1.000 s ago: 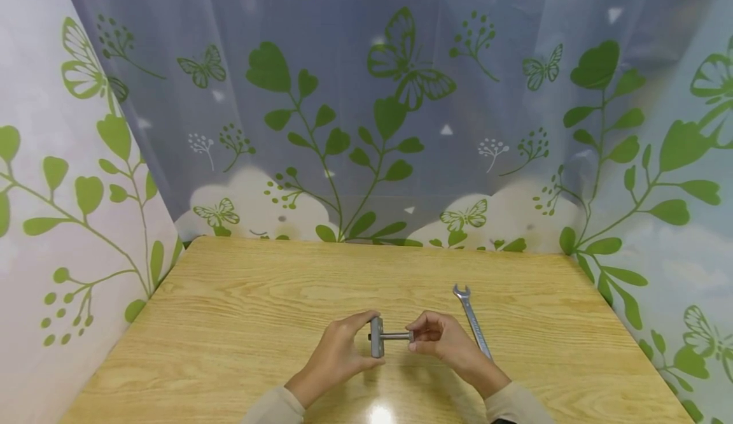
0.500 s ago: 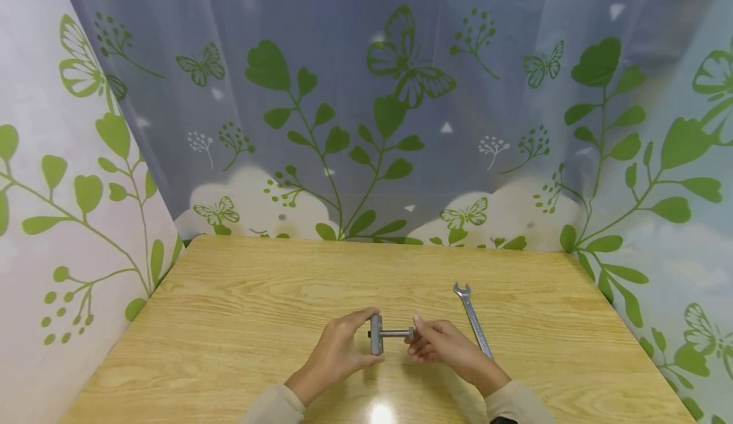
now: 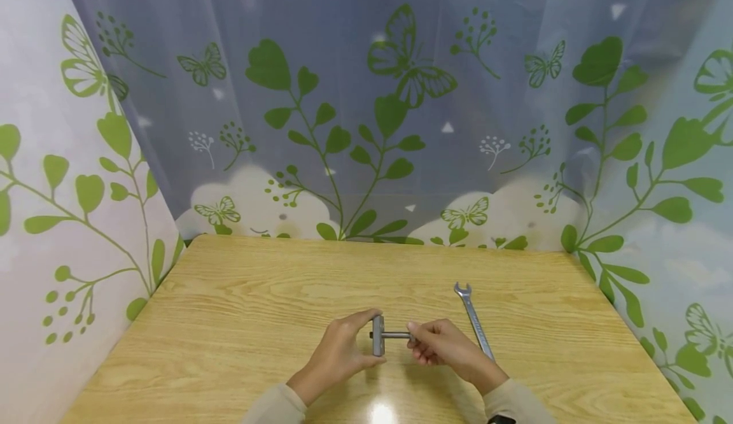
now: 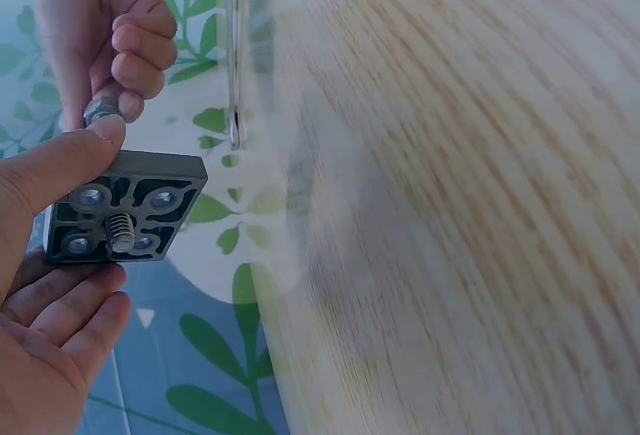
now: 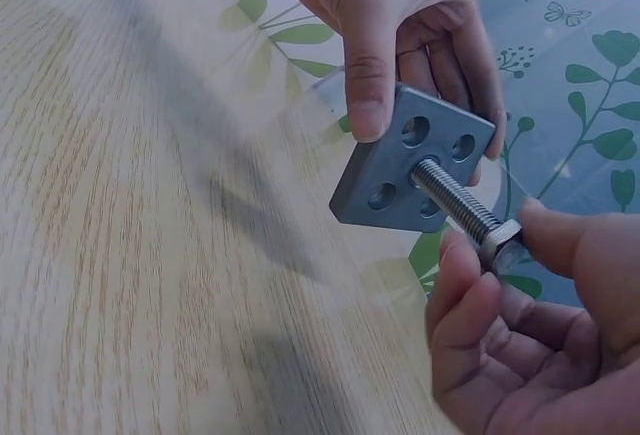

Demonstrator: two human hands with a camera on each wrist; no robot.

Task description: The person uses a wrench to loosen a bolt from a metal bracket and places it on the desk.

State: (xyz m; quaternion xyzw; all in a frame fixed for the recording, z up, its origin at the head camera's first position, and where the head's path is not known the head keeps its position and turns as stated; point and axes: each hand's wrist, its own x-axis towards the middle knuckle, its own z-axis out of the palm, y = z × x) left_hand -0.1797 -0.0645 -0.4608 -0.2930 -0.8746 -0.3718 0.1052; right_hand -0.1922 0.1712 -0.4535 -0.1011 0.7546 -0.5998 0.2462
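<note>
My left hand (image 3: 336, 352) grips a square grey metal plate (image 3: 378, 336) by its edges, thumb on one edge and fingers on the opposite one. Several round holes show in the plate's face (image 5: 382, 195) in the right wrist view. A hex bolt (image 3: 395, 335) passes through the plate's middle, and its threaded tip (image 4: 121, 233) sticks out a little on the far side in the left wrist view. The thumb and fingers of my right hand (image 3: 449, 349) pinch the bolt's hex head (image 5: 502, 245). Plate and bolt are held above the table.
An open-ended wrench (image 3: 474, 322) lies on the wooden table (image 3: 275, 284) just beyond my right hand, its forked end pointing away. Printed curtains (image 3: 343, 125) with green leaves and butterflies stand round the back and both sides of the table.
My right fingers have shifted round the bolt head; the thumb was raised half a second ago and now lies against it. The left hand and plate stay nearly still.
</note>
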